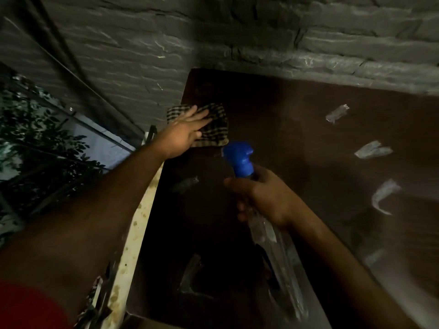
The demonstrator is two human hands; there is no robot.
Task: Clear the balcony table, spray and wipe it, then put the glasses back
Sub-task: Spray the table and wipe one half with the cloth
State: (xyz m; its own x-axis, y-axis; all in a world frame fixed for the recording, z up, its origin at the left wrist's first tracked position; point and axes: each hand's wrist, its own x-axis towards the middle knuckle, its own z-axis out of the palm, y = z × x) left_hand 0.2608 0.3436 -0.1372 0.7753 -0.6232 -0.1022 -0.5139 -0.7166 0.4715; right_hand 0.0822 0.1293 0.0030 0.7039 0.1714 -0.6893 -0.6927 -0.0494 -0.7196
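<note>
Dim light. We're pressing our left hand (pixel 184 131), fingers flat and straight, on the checked cloth (pixel 213 129) at the far-left corner of the brown table (pixel 297 143). Our right hand (pixel 263 198) is gripping the spray bottle (pixel 240 160) by its neck, fingers curled round it, blue nozzle twd the cloth, over the table's middle. Pale smears (pixel 373 149) showing on the tabletop's right side. Grey brick wall (pixel 142 43) behind.
</note>
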